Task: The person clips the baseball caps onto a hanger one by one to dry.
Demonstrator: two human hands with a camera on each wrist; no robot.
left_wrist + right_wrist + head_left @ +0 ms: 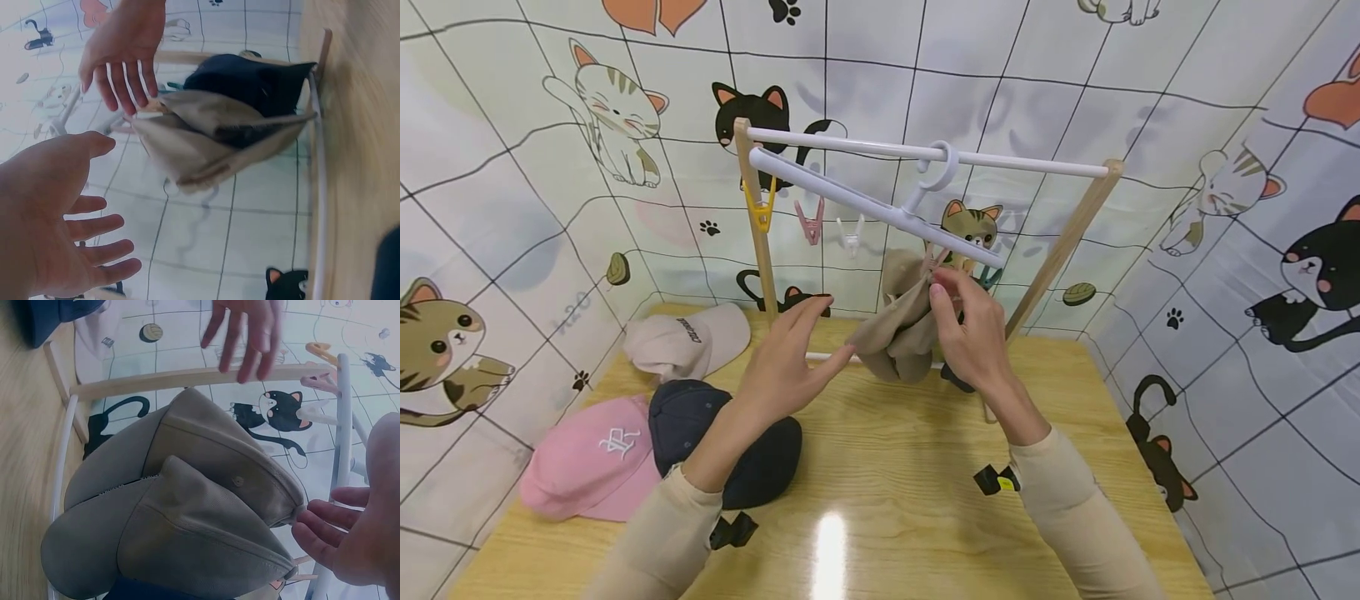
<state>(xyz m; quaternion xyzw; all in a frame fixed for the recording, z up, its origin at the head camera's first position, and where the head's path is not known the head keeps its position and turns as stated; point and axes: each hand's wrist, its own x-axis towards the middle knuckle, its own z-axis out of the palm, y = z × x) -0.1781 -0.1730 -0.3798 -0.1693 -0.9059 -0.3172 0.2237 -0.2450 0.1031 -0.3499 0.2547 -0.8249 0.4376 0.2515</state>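
Cat-print, grid-lined backdrop [872, 102]: behind, both sides | glossy wood-grained table [910, 483]: below

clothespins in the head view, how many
5: a yellow clip, a pink clip and a white clip along the left half of the hanger; a pale pink clip by the right hand; a green clip near the hanger's right end. Others may be hidden.

3 caps [591, 458] (on tbl [910, 475]), 5 pegs [762, 218], 1 hngr [865, 202], 1 rack [857, 145].

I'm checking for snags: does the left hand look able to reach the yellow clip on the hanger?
Probably yes: the left hand looks empty, and the yellow clip hangs from one end of the hanger with nothing visible blocking the way.
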